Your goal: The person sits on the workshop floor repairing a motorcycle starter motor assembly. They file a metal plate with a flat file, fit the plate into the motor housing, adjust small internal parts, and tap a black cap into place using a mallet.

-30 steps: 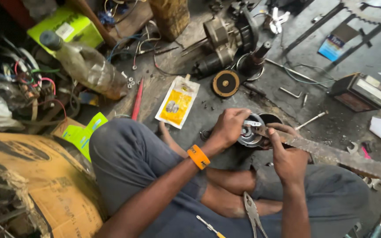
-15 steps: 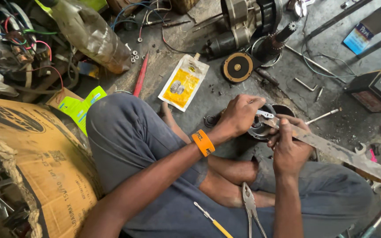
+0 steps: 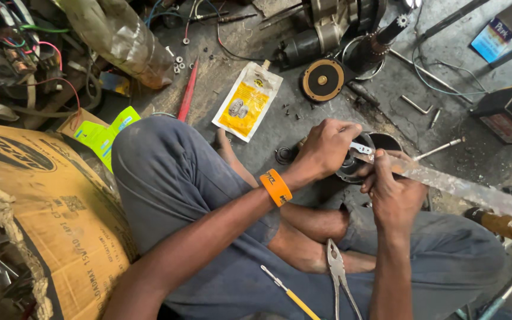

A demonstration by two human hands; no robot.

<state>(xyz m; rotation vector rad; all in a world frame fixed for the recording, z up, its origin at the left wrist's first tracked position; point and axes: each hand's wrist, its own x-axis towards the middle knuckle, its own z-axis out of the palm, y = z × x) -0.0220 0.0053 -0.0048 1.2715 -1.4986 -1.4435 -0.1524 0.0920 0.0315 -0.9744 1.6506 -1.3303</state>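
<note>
Head view, looking down at our lap as we sit on the workshop floor. Between our knees stands a round dark metal housing [image 3: 357, 161], its open top turned up to us.

State of the work: a motor body [image 3: 327, 29] lies stripped at the far side, with a geared shaft [image 3: 380, 37] and a round brown end plate [image 3: 323, 79] loose beside it, and small screws lie scattered about the yellow sachet [image 3: 246, 102]. From this we judge the dismantling largely done. The housing is in hand and nothing looks refitted, so the work on this part and all reassembly appear to remain.

Left hand [image 3: 324, 148]: curled over the near-left rim of the housing, fingers closed on a small pale metal piece [image 3: 361, 147] held at its top. How firmly it clamps, we cannot tell.

Right hand [image 3: 393, 188]: closed around the near end of a long flat metal strip [image 3: 463, 191], which runs off to the right; the strip's tip meets the housing rim.

Lying on our lap, untouched: pliers [image 3: 339, 280] and a yellow-handled screwdriver [image 3: 291, 294]. A red pencil-like tool [image 3: 188, 90] lies far left, well apart.
</note>
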